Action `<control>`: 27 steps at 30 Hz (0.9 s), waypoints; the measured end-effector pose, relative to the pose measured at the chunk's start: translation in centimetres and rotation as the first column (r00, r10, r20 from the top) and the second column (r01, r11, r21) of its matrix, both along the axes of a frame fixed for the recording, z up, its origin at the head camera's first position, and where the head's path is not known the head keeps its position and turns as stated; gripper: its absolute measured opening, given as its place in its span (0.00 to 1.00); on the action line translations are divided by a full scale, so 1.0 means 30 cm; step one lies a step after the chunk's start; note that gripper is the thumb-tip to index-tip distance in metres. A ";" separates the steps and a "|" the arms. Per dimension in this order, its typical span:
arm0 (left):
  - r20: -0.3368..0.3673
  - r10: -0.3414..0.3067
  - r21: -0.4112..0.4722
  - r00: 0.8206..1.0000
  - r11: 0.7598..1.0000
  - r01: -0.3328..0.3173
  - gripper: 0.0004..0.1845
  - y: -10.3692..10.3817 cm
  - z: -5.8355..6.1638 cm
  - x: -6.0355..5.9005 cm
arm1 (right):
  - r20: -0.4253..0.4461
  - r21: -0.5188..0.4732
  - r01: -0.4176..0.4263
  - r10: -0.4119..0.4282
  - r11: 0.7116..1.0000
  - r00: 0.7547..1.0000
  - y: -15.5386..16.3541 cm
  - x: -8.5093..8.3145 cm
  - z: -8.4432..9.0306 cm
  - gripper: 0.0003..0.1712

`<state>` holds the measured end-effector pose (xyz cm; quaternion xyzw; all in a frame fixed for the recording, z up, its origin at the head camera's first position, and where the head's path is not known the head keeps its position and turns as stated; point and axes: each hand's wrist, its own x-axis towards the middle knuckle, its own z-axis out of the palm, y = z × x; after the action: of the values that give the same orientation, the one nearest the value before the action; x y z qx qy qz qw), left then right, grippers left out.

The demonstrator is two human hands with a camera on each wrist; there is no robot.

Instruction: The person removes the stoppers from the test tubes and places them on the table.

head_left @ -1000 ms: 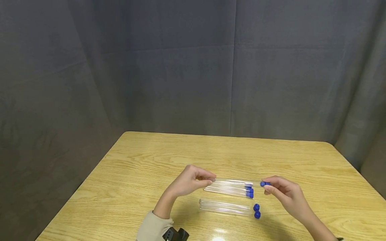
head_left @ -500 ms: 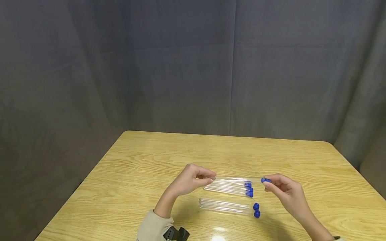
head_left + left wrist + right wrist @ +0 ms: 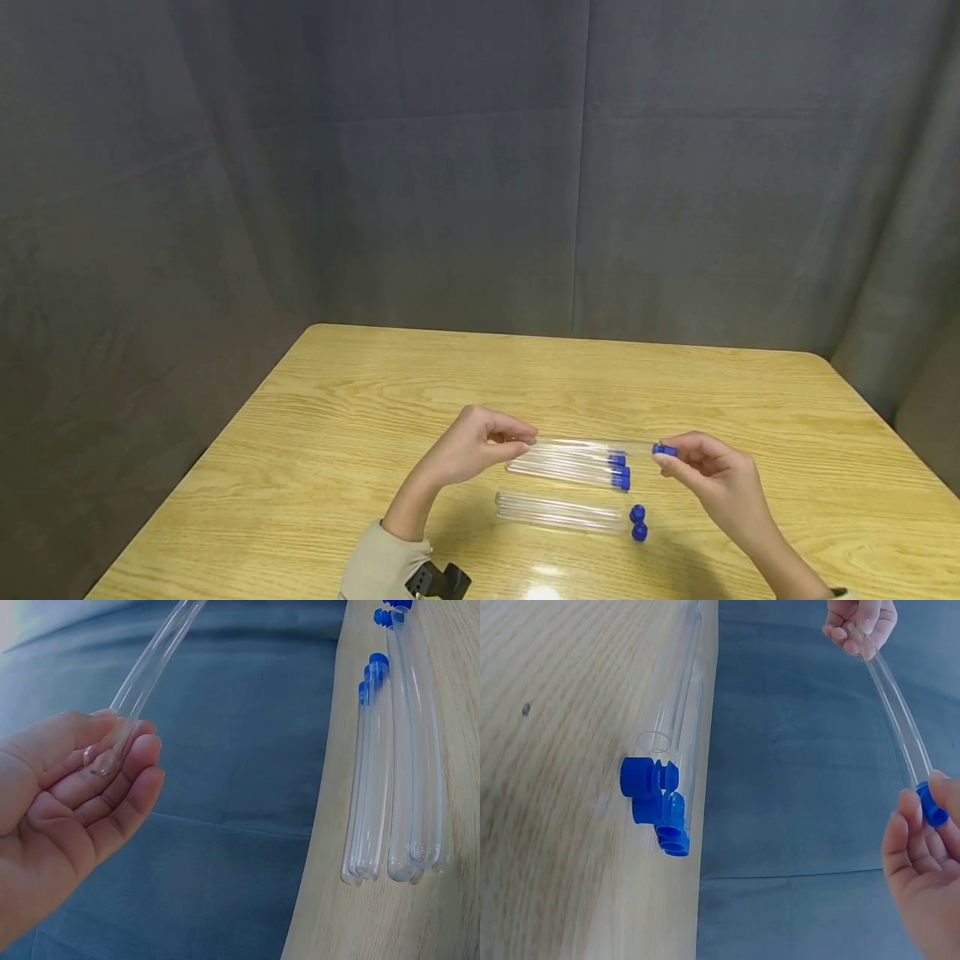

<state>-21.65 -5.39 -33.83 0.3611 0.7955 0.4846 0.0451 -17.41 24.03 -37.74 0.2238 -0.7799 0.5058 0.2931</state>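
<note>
the left hand (image 3: 472, 446) pinches the clear test tube (image 3: 592, 447) by its round end, level above the table (image 3: 360, 417); the right hand (image 3: 708, 475) pinches its blue cap (image 3: 663, 450), steadied at both ends.

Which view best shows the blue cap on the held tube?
Right wrist: the cap is large and sharp, pinched by the right hand at the tube end. Head shows it as a small blue dot. Left wrist crops it out.
</note>
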 end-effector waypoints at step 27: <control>0.040 -0.008 0.012 0.999 1.000 0.008 0.12 0.003 -0.039 -0.012 | 0.072 -0.121 -0.227 0.236 0.966 0.969 0.036 -0.006 -0.015 0.20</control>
<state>-22.01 -5.30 -35.01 0.3546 0.7901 0.4963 0.0610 -17.59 25.10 -38.20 0.2746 -0.7308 0.5885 0.2102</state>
